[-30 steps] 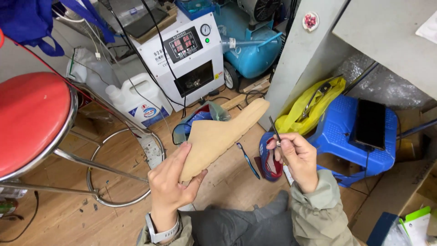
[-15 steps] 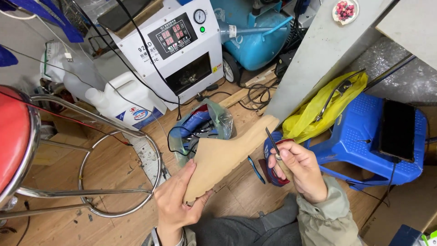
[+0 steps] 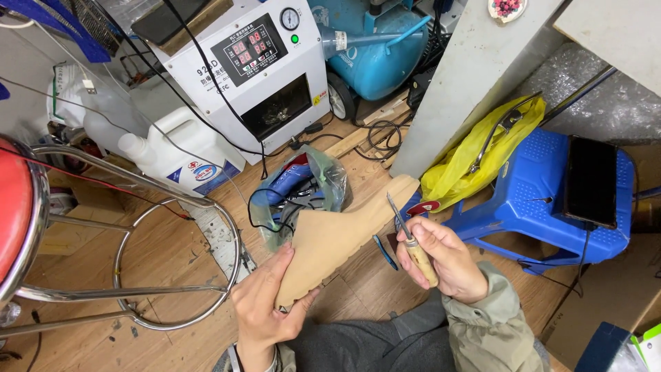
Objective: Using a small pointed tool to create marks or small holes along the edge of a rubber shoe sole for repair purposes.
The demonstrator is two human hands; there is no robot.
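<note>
A person seated over a wooden floor [image 3: 158, 269] grips a tan shoe sole [image 3: 341, 234] by its heel end in the left hand [image 3: 265, 303], fingers closed around it, the toe end pointing up and away toward a grey post [image 3: 454, 89]. The right hand [image 3: 444, 258] is closed on a wooden-handled knife [image 3: 406, 234], its thin blade lying against the sole's edge near the toe.

Clean work along that edge likely calls for a firm hold at the heel, a shallow blade angle, and strokes directed away from the left hand's fingers, which sit well down the sole from the blade.

Around the hands stand a white machine [image 3: 241, 62] with a dial and display, a white jug [image 3: 175, 155], a blue plastic stool [image 3: 551, 193] and a yellow bag [image 3: 482, 165]. A red-seated stool [image 3: 21, 213] is cut off at the left. The blade's tip and its contact with the sole are too fine to make out, and a clear bag [image 3: 303, 189] with a blue shoe inside is partly hidden behind the sole.
</note>
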